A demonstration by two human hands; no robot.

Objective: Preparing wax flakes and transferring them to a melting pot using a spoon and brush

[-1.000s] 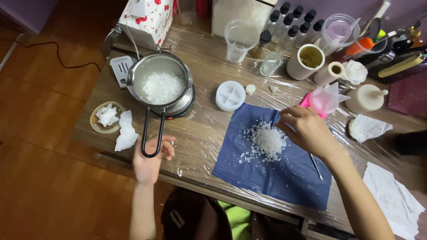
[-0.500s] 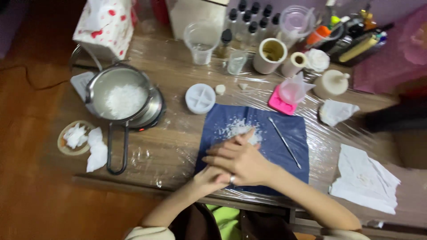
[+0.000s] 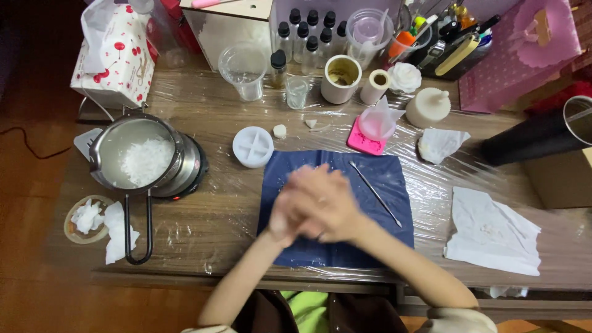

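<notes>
Both hands have drawn together since a second ago, when they were apart at the pot handle and the flakes: the right hand [image 3: 330, 206] now lies over the left hand [image 3: 285, 213], fingers folded flat, gripping nothing, above the blue paper [image 3: 382, 185]. They seem to be rubbing off flakes. Next, probably lifting the paper's edges toward the pot [image 3: 137, 154].

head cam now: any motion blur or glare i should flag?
Head view: the clasped left hand and right hand are smeared by motion blur, fingers indistinct, over the blue sheet. Static things like the pot and metal pick stay fairly sharp. Clear film on the table throws patchy glare. Top left corner falls into dark shadow.
</notes>
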